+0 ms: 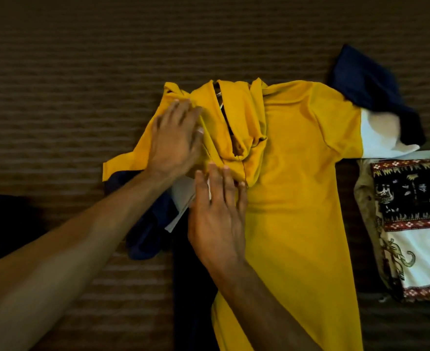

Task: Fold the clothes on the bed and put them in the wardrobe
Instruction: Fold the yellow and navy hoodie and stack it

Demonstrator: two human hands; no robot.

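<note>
Yellow shirt (297, 198), spread lengthwise on the bed (69, 72), collar end away from the camera, body running toward the bottom edge of the view. Its sleeves have white and navy bands; the right-hand sleeve (376, 133) lies out flat, while the left-hand sleeve is turned in, with a white and navy part showing below the left forearm. The fabric around the collar (234, 117) is bunched into upright folds. Left hand (174, 143): fingers straight and spread, palm down, resting flat on the shirt's left shoulder just beside the bunched collar; the grip is fully open and encloses nothing. Right hand (217, 219): fingers straight and close together, palm down, pressing on the left edge of the shirt body just below the collar, fingertips touching the yellow fabric; this grip is likewise open, with nothing held. Bedcover: brown, ribbed in horizontal stripes. A folded patterned cloth (416, 224), in black, red and white with elephant motifs, lies on the bed just beside the shirt's right edge. A dark garment (3, 224) lies near the left edge of the view, apart from the shirt.
</note>
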